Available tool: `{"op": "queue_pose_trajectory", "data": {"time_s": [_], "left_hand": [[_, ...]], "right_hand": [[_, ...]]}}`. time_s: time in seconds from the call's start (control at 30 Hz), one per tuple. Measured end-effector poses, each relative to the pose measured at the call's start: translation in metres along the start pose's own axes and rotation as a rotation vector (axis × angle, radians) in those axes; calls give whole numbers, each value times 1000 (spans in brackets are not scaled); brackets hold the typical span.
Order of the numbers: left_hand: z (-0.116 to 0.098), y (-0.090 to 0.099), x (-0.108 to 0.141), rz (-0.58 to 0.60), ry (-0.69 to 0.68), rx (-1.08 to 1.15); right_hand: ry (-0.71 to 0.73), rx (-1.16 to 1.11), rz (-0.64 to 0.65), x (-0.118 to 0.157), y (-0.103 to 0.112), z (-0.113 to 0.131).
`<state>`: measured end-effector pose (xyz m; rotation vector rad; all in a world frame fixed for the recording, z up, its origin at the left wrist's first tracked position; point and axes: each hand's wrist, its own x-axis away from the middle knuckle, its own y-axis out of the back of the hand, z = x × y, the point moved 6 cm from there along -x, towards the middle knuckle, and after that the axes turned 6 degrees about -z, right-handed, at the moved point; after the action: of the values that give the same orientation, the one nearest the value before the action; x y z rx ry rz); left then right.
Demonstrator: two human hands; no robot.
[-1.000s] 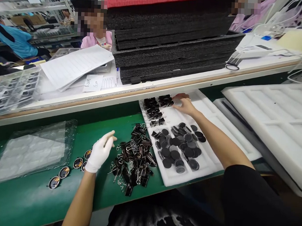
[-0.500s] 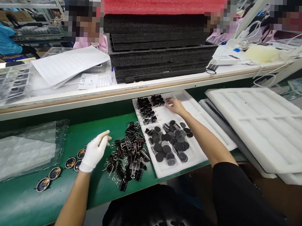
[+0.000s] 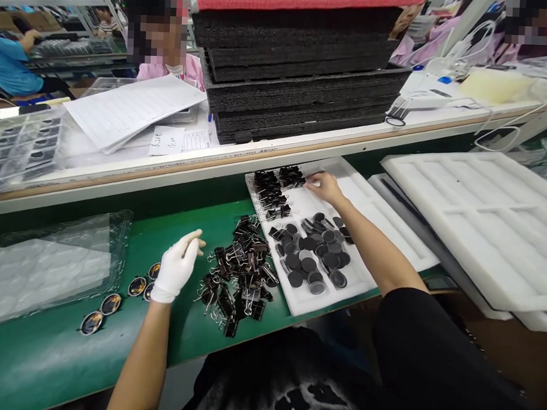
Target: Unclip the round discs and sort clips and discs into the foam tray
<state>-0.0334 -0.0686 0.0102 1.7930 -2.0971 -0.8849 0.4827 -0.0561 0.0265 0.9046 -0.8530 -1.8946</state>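
My left hand (image 3: 178, 266), in a white glove with bare fingertips, hovers over the green table, its fingers slightly apart and holding nothing. It is between round dark lenses (image 3: 111, 304) and a loose pile of black binder clips (image 3: 238, 270). My right hand (image 3: 324, 187) is bare, at the far part of a white foam tray (image 3: 351, 293). Its thumb and fingers are pinched at a black binder clip (image 3: 298, 181) at the end of a row. More clips (image 3: 267, 189) stand in the tray's far left compartment. Several black and clear discs (image 3: 314, 249) lie in the nearer compartments.
More white foam trays (image 3: 472, 220) are stacked on the right. A clear plastic tray (image 3: 48, 268) lies on the left. Behind a raised ledge (image 3: 166, 167) are papers (image 3: 132, 111), black foam trays (image 3: 305, 97) under red sheeting and a person in pink (image 3: 193, 71).
The view has shifted slightly. My right fingers have come together at the clip on the end of the row. My left hand has stayed almost in place beside the clip pile.
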Motion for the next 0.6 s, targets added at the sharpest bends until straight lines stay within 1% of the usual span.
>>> {"op": "queue_pose_trajectory", "data": {"time_s": [0.07,0.1,0.2,0.23,0.27,0.37,0.43,0.5,0.53,0.57,0.6], "left_hand": [[0,4,0,-22,-4,3],[0,6,0,-33,-6,6],[-1,7,0,-48,-6,18],[-1,6,0,-45,-6,20],[-2,5,0,-42,-6,21],[-6,4,1,-36,-13,12],[-8,11,1,-66,-15,-5],[-6,27,-1,-150,18,-46],[-3,38,-1,-198,49,-87],[1,50,-2,-235,79,-150],[6,61,-4,-246,98,-237]], "right_hand": [[7,29,45,8,13,1],[10,38,105,14,17,1],[24,102,397,42,17,0],[45,139,462,52,16,0],[82,173,491,60,15,1],[232,184,437,73,22,6],[284,134,427,77,31,10],[273,88,378,77,43,19],[267,63,326,77,50,29],[280,27,265,78,55,43],[324,-22,207,80,57,62]]}}
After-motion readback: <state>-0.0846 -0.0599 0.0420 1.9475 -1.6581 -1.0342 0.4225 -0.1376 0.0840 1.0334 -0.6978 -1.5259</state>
